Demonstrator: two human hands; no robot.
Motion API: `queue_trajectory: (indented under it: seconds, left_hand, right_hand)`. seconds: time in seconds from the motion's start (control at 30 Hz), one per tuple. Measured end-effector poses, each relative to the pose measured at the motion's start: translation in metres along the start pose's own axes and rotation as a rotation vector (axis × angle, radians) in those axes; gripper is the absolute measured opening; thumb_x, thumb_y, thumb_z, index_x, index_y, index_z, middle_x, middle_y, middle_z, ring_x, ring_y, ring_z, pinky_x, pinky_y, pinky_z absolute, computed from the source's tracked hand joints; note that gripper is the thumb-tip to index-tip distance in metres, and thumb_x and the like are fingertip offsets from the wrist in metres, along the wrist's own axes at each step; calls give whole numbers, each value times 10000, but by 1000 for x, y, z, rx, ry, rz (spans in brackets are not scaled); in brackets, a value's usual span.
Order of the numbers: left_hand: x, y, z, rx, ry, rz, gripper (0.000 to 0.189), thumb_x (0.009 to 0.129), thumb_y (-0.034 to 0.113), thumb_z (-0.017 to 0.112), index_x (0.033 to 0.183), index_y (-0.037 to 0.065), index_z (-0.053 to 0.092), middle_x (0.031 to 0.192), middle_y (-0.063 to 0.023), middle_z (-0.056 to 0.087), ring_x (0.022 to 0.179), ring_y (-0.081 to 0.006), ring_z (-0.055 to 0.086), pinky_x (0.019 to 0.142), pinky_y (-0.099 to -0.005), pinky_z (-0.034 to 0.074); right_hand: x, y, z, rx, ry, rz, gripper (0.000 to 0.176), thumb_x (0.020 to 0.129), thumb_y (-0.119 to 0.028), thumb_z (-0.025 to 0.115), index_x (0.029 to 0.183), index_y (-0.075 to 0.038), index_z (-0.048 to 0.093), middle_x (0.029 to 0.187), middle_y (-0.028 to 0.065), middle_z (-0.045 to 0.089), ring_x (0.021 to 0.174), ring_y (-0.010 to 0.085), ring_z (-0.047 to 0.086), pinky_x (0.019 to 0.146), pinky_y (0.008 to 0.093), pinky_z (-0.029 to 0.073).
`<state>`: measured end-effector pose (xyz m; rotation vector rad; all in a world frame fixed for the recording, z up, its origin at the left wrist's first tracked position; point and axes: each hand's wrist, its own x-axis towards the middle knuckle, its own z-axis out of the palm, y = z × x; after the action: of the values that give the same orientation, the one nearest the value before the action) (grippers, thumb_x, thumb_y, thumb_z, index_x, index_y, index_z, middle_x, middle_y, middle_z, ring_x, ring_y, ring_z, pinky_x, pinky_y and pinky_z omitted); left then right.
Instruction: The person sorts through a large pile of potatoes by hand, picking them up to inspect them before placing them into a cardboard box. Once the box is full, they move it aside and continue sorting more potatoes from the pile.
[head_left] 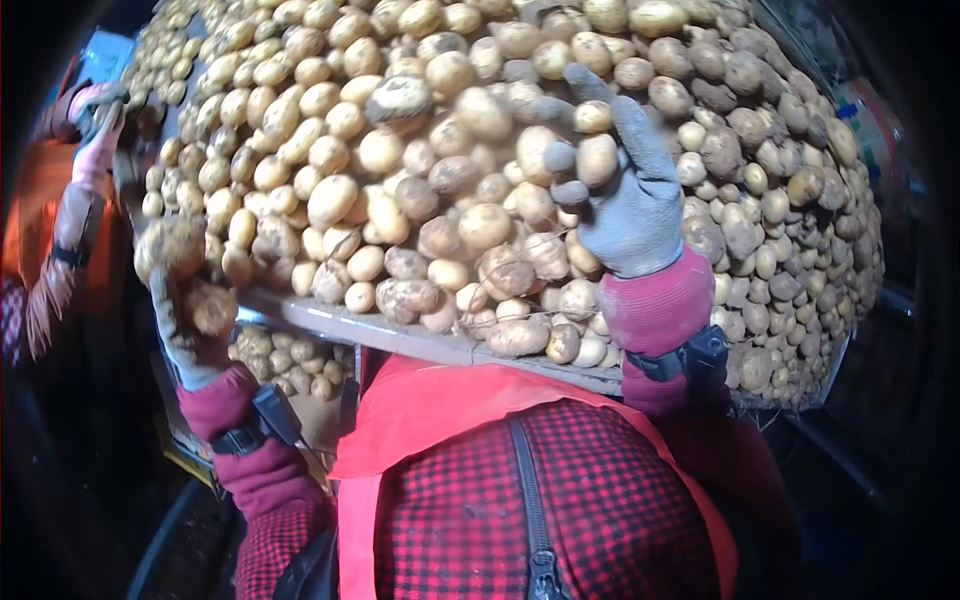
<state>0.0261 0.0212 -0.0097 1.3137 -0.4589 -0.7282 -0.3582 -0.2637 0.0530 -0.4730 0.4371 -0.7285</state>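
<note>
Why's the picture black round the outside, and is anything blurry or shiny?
Head view: corners go black, probably the wide lens; head view: some potatoes near the top middle look smeared; head view: the rim gleams brightly toward its left end.

Potatoes (480, 228) on a table (400, 339), person (450, 490) before it, co-worker (85, 215) to the left

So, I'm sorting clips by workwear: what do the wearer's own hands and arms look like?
Left hand and right hand wear grey gloves. Dark-pink cuffs follow, crossed by black straps bearing dark boxy devices. The left sleeve is red-and-black checked; the right one's pattern is lost in shadow.
</note>
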Motion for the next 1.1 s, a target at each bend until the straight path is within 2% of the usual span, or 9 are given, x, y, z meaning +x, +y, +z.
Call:
queue_trajectory:
  seconds: [0.13, 0.23, 0.33, 0.37, 0.4, 0.63, 0.7, 0.8, 1.1]
  left_hand:
    - [-82, -10, -61, -85, 418, -190, 596, 992, 492, 601, 1381, 43, 563, 1240, -129, 652, 943, -251, 652, 860, -405, 569]
    - [-113, -15, -56, 171, 397, 81, 507, 1015, 439, 610, 1345, 55, 579, 1237, -125, 654, 995, -262, 669, 885, -382, 604]
    - [-152, -38, -85, -340, 727, -102, 495, 1001, 472, 629, 1272, 58, 607, 1132, -123, 685, 886, -247, 693, 733, -372, 609]
    - [-162, -53, -106, -422, 805, -112, 508, 994, 491, 632, 1258, 57, 612, 1101, -121, 696, 834, -250, 705, 666, -379, 613]
    - [-174, -55, -112, -444, 698, -121, 518, 988, 477, 647, 1275, 47, 615, 1083, -106, 696, 891, -237, 696, 754, -387, 611]
    - [-204, -73, -93, -424, 744, -138, 512, 989, 483, 639, 1234, 34, 630, 962, -90, 686, 779, -210, 681, 659, -328, 600]
    - [-201, -70, -86, -429, 777, -159, 488, 994, 460, 639, 1238, 37, 631, 973, -86, 686, 770, -206, 678, 654, -328, 600]
    - [-194, -79, -92, -425, 742, -180, 467, 998, 426, 642, 1260, 40, 623, 996, -84, 685, 763, -204, 675, 640, -325, 599]
    - [-155, -57, -100, -399, 582, -77, 569, 966, 475, 671, 1289, 10, 604, 1059, -133, 683, 835, -227, 692, 650, -344, 609]
  right_hand:
    - [-2, 17, -14, -216, 44, 11, 421, 1081, -300, 470, 1432, -76, 538, 1215, 155, 666, 894, 168, 673, 640, 234, 555]
    - [2, 25, -32, -118, -128, 71, 482, 1078, -174, 441, 1541, -47, 396, 1308, 165, 602, 951, 179, 660, 699, 245, 573]
    - [-1, 35, -8, -650, 46, -77, 468, 1087, -182, 449, 1532, -46, 405, 1345, 127, 572, 955, 156, 651, 684, 204, 569]
    - [0, 32, -14, -333, 87, 42, 452, 1101, -218, 440, 1525, -63, 422, 1299, 110, 579, 909, 130, 634, 662, 196, 561]
    - [4, 31, -13, -255, 50, 83, 450, 1113, -267, 425, 1522, -78, 434, 1264, 103, 583, 873, 104, 617, 648, 186, 553]
    - [-1, 36, -10, -629, 63, -34, 463, 1115, -270, 408, 1528, -62, 427, 1358, 148, 596, 853, 64, 601, 655, 167, 525]
    - [0, 37, -20, -736, -20, -101, 477, 1048, -65, 431, 1524, -30, 420, 1448, 121, 538, 1149, 121, 564, 734, 160, 527]
    - [1, 35, -22, -640, -36, -68, 523, 1007, 45, 444, 1526, -10, 410, 1496, 112, 506, 1329, 167, 534, 793, 170, 543]
    - [5, 34, -27, -560, -9, -19, 489, 1100, -270, 400, 1548, -73, 405, 1382, 101, 589, 936, 84, 588, 633, 164, 516]
